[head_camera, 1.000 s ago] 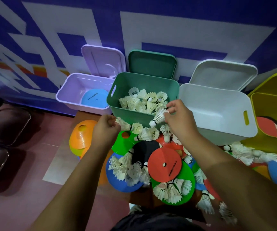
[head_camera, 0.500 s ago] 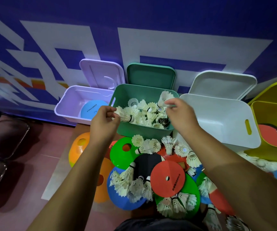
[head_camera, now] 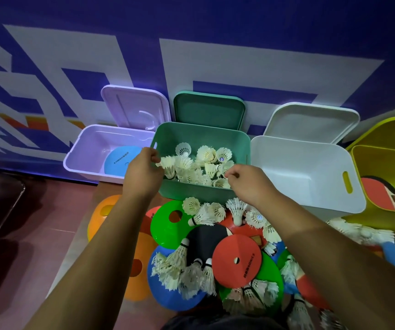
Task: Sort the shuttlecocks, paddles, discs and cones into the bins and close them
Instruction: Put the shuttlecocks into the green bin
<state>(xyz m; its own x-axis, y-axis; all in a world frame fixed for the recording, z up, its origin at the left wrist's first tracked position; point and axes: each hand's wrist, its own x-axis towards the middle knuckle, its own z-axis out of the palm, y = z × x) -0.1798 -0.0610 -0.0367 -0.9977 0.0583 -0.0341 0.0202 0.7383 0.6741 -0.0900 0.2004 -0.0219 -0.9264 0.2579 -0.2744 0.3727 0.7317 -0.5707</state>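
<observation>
The green bin [head_camera: 241,144] stands in the middle, partly filled with white shuttlecocks [head_camera: 206,163]. My left hand [head_camera: 141,175] is over its left rim and pinches a shuttlecock [head_camera: 168,164] just above the pile. Over the bin's front right corner, my right hand [head_camera: 249,184] has its fingers curled with nothing in them. Several loose shuttlecocks [head_camera: 203,215] lie in front of the bin on a heap of discs and cones, among them a red disc [head_camera: 237,260], a green cone [head_camera: 168,225] and a black paddle [head_camera: 206,241].
A lilac bin [head_camera: 84,148] on the left holds a blue disc [head_camera: 120,160]. Right of the green bin stand a white bin [head_camera: 310,167] and a yellow bin [head_camera: 387,163] with a red paddle [head_camera: 379,194]. All lids lean open against the wall. Orange cones [head_camera: 106,210] lie at left.
Both hands moved from the heap to over the green bin. The shuttlecock my right hand held is gone from it. The left hand's shuttlecock is now low over the pile.
</observation>
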